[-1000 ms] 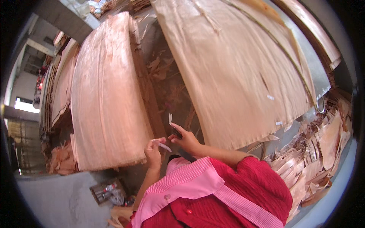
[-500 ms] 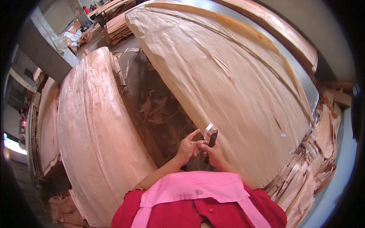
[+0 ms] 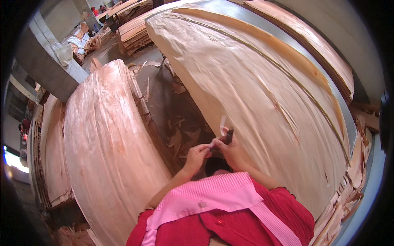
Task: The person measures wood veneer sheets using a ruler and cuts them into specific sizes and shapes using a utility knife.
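My two hands meet over the near edge of a large pale wood veneer sheet point(image 3: 262, 106). In my right hand point(image 3: 232, 151) is a dark, flat-handled tool point(image 3: 230, 134); its working end is hidden. A narrow white strip, like tape point(image 3: 222, 122), sticks up from the right fingers. My left hand point(image 3: 197, 157) is closed in a pinch beside the right one. Something small and pale shows between the two hands, too blurred to name. The veneer sheet has a long dark ridge and some splits, and lies on a metal-topped table point(image 3: 349, 123).
To the left stands a tall stack of reddish veneer sheets point(image 3: 106, 139). Torn veneer scraps point(image 3: 176, 141) litter the floor in the gap. More scraps point(image 3: 342, 205) pile up at the right. Another veneer stack point(image 3: 308, 39) lies beyond the table, and a grey pillar point(image 3: 49, 61) rises at the left.
My left hand's stretched fingers have closed into a pinch, and both hands have moved slightly up and left. My view has shifted, so the sheet appears lower and farther right.
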Tool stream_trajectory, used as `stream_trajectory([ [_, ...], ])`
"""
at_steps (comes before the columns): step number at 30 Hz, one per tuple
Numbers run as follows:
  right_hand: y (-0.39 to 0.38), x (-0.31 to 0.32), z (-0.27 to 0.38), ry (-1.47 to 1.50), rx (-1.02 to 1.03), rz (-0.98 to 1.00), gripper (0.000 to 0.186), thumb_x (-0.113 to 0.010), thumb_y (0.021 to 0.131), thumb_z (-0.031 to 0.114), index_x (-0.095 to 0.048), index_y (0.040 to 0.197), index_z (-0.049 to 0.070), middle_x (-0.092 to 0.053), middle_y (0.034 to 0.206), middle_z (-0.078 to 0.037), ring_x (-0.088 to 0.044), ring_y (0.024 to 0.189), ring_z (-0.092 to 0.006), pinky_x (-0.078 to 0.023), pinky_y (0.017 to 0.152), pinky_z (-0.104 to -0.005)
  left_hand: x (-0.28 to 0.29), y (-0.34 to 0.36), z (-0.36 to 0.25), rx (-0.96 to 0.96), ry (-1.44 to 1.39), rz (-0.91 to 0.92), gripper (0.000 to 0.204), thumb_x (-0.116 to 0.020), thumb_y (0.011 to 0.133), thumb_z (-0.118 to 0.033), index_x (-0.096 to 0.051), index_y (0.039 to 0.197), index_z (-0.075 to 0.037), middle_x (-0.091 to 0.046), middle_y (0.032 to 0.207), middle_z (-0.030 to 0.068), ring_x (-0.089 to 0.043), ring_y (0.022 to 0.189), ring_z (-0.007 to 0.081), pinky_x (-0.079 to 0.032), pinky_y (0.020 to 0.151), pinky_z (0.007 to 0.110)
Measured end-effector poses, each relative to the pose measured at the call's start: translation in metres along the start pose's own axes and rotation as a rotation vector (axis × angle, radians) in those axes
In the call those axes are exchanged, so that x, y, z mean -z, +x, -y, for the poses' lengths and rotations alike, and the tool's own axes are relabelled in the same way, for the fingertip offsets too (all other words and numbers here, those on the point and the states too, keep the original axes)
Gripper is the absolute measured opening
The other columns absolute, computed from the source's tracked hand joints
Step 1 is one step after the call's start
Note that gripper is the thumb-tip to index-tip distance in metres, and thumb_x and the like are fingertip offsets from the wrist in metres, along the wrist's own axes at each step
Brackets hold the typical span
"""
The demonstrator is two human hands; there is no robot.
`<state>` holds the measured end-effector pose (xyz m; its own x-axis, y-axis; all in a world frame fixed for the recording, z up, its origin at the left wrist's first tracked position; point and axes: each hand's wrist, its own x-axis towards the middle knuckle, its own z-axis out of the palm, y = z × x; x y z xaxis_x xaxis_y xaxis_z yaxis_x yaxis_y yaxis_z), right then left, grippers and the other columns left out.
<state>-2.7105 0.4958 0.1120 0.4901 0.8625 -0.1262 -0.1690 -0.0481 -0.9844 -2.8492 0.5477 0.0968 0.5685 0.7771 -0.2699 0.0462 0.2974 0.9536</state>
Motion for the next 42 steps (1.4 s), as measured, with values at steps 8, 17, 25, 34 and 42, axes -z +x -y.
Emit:
stream_trajectory([
  [8, 0.233, -0.161, 0.033, 0.619, -0.352, 0.281, 0.056, -0.056, 0.079, -0.001, -0.028, 0.127, 0.003, -0.058, 0.081, -0.007, -0.062, 0.071, -0.0202, -0.043, 0.049, -0.0226, 0.153, 0.174, -0.099, 0.085, -0.018, -0.195, 0.014, -0.055, 0.086, -0.016, -0.062, 0.080, -0.005, -0.052, 0.057, -0.0019, -0.040, 0.042, 0.0021, -0.030, 0.038, 0.017],
  [17, 0.500, -0.324, 0.024, 0.649, -0.297, 0.293, 0.054, -0.057, 0.077, -0.001, -0.031, 0.124, 0.005, -0.056, 0.076, -0.009, -0.055, 0.058, -0.0129, -0.041, 0.048, -0.0220, 0.339, 0.391, -0.151, -0.001, 0.003, -0.249, 0.017, -0.062, 0.082, -0.018, -0.056, 0.072, -0.005, -0.053, 0.055, -0.0002, -0.043, 0.042, 0.0039, -0.031, 0.037, 0.018],
  [25, 0.736, -0.334, 0.048, 0.604, -0.220, -0.106, 0.040, -0.057, 0.076, 0.000, -0.040, 0.113, 0.004, -0.055, 0.075, -0.007, -0.052, 0.056, -0.0105, -0.038, 0.045, -0.0199, 0.487, 0.623, -0.242, 0.084, 0.157, 0.009, 0.016, -0.058, 0.084, -0.018, -0.060, 0.080, -0.003, -0.056, 0.060, 0.0007, -0.047, 0.047, 0.0047, -0.038, 0.043, 0.018],
  [34, 0.916, -0.343, 0.015, 0.593, -0.316, -0.250, 0.017, -0.055, 0.083, 0.013, -0.047, 0.096, 0.006, -0.050, 0.068, -0.003, -0.042, 0.047, -0.0067, -0.031, 0.039, -0.0179, 0.570, 0.927, -0.328, -0.258, 0.360, 0.099, 0.020, -0.056, 0.083, -0.014, -0.061, 0.098, -0.002, -0.062, 0.075, 0.0026, -0.054, 0.063, 0.0060, -0.044, 0.058, 0.019],
  [42, 1.039, -0.384, 0.039, 0.534, -0.367, -0.319, 0.017, -0.060, 0.082, 0.016, -0.053, 0.091, 0.003, -0.046, 0.062, 0.002, -0.040, 0.044, -0.0056, -0.030, 0.039, -0.0191, 0.576, 1.189, -0.423, -0.645, 0.830, 0.163, 0.023, -0.060, 0.079, -0.017, -0.061, 0.099, -0.006, -0.061, 0.088, 0.0111, -0.059, 0.079, 0.0220, -0.046, 0.070, 0.031],
])
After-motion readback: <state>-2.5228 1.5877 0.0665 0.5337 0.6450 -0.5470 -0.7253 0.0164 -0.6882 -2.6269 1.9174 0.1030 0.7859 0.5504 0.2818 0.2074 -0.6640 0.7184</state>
